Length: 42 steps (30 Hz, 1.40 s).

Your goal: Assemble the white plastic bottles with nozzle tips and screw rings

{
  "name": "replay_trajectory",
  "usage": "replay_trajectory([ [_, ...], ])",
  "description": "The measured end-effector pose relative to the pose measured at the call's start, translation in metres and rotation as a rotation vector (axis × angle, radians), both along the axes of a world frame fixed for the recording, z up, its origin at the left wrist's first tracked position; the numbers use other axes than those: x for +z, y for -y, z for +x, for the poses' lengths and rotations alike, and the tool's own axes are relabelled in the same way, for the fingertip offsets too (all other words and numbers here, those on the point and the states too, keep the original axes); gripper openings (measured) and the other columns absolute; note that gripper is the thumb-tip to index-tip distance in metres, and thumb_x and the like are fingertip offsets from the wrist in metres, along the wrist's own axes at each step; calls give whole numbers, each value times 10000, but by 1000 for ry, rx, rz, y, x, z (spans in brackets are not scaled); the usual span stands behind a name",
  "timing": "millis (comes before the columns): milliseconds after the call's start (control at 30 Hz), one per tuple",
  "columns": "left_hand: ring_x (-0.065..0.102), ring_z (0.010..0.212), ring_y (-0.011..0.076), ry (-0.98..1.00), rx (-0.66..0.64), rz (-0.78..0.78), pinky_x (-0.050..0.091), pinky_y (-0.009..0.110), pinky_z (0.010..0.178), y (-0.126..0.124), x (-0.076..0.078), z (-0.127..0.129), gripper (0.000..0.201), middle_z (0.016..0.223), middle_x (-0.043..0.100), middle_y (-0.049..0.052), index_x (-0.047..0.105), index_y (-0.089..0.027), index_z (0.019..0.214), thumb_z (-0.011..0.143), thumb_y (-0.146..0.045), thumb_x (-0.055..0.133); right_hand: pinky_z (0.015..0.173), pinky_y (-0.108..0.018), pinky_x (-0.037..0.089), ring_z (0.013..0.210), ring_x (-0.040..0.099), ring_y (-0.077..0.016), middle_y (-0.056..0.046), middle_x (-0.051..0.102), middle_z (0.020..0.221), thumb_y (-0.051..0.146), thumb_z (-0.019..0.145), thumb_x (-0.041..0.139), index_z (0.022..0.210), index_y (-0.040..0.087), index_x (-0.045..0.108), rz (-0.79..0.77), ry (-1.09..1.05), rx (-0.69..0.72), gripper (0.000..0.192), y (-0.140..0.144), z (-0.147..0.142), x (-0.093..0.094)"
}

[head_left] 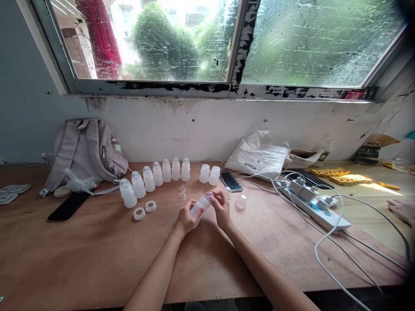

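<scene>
My left hand [185,218] grasps the bottle [200,207] body, held tilted above the table [97,255] centre. My right hand [221,206] pinches its top end — fingers clenched. Row of bottles [155,179] stands far left.

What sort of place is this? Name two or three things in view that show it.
Probably an informal workbench, in a home or small workshop: a bare plywood table under a grimy window, a row of small white bottles laid out for handwork, and a power strip trailing cables.

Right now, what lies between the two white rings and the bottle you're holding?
Only bare tabletop separates the white rings from the bottle, in the head view.
</scene>
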<state>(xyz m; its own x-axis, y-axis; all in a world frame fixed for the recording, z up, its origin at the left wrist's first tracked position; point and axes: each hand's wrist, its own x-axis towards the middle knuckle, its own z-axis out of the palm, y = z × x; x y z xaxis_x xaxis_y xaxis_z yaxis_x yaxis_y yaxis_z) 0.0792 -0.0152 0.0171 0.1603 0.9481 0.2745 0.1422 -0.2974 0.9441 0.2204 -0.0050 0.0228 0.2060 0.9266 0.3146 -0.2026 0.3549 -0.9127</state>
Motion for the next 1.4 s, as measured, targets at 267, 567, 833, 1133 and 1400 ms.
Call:
replay_trajectory([
  [267,573,657,190,-36,62,76,380,245,623,3,-3,0,260,769,620,45,516,-223,906,714,-396,549,670,-288,414,752,542,-164,-6,584,799,353,713,580,817,230,479,19,151,24,190,-7,-11,10],
  [567,456,1065,237,-231,322,291,334,339,881,-10,-10,-3,402,1143,503,108,428,-210,1138,772,-365,481,650,-320,412,708,550,-186,-28,585,778,364,731,557,924,244,540,126,620,-119,227,-32,5,37],
  [833,444,1074,259,-601,697,294,323,427,896,-20,-18,-25,359,1169,482,132,457,-163,1125,793,-297,431,787,-361,343,947,476,-243,-70,614,908,269,770,511,903,205,535,254,1104,-450,150,-113,-5,60],
  [1133,485,1007,218,-613,634,274,383,352,842,-22,-18,-28,323,1090,535,106,465,-155,1103,820,-286,380,729,-335,320,912,463,-247,-89,600,888,241,820,443,943,200,499,147,1383,-525,142,-159,-22,48],
  [1400,464,1043,254,-776,685,244,279,461,934,-20,-18,-31,337,1120,518,131,490,-150,1099,810,-290,389,756,-380,313,946,437,-269,-116,538,1005,278,801,481,1055,209,467,132,1432,-544,263,-158,-16,43],
])
